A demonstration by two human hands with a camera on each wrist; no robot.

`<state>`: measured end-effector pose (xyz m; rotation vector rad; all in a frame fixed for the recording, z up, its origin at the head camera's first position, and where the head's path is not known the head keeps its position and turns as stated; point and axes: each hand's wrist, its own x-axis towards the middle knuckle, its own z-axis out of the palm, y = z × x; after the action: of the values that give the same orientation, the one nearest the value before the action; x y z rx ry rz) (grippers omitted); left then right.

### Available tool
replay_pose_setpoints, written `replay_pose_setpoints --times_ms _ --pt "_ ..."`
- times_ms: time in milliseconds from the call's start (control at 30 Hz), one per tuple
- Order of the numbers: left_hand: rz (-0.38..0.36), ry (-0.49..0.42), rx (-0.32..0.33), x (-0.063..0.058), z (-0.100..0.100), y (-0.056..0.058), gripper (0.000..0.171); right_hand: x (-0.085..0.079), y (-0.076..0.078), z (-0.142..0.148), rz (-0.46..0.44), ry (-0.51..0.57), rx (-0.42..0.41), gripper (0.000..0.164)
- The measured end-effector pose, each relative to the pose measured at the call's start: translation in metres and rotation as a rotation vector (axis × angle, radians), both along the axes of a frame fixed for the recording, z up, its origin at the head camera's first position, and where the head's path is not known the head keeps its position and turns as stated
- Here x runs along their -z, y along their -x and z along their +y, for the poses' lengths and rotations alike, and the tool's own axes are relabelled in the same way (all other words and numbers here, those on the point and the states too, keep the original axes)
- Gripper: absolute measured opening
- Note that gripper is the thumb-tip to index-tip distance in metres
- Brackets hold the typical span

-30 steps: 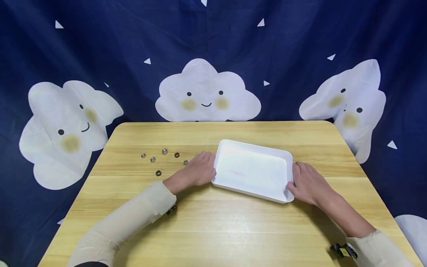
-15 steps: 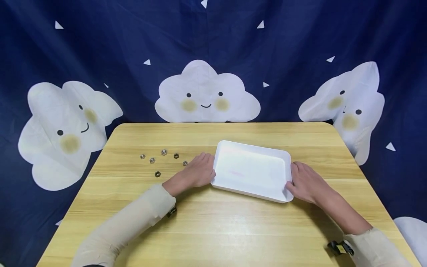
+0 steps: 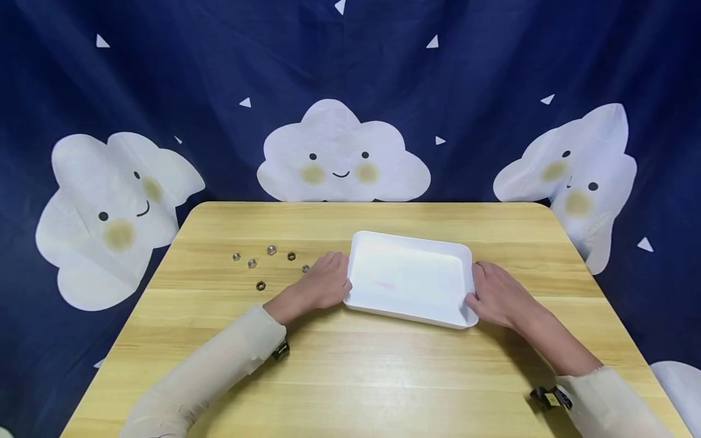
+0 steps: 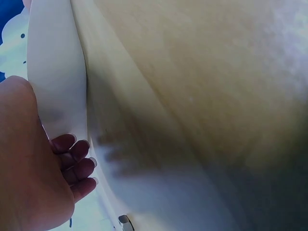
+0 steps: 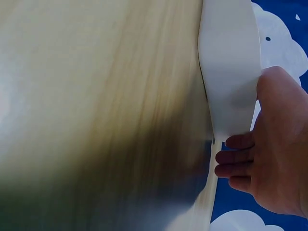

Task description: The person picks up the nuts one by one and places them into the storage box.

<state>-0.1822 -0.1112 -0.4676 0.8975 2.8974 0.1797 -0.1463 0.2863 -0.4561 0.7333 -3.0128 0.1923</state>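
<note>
A white rectangular tray (image 3: 411,277) with low walls sits slightly askew on the table, its inside bare apart from a faint pinkish mark. My left hand (image 3: 324,280) grips its left end, and my right hand (image 3: 499,295) holds the right end with the thumb over the rim. In the left wrist view the left fingers (image 4: 79,169) curl against the tray's end wall (image 4: 57,67). The right wrist view has the right fingers (image 5: 236,156) bent at the tray's lower edge. Several hex nuts, such as a silver nut (image 3: 271,250) and a dark nut (image 3: 260,286), lie left of the left hand.
The wooden table (image 3: 383,377) has rounded far corners. Behind it hangs a dark blue curtain (image 3: 465,61) printed with white clouds and small triangles. A silver nut (image 3: 305,268) lies close beside the left hand.
The tray has shifted slightly to the left, with both hands still holding its ends. The right hand has moved left with it. The nuts have stayed in place.
</note>
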Motion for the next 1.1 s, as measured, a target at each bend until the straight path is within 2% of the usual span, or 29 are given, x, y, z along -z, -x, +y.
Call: replay_pose_setpoints --times_ms 500,1100 --pt "-0.016 -0.030 -0.053 0.000 -0.010 0.000 0.025 0.000 0.017 -0.011 -0.031 -0.045 -0.012 0.061" --pt "-0.019 -0.040 -0.093 0.001 -0.019 0.002 0.030 -0.001 0.033 -0.022 -0.039 -0.054 -0.031 0.058"
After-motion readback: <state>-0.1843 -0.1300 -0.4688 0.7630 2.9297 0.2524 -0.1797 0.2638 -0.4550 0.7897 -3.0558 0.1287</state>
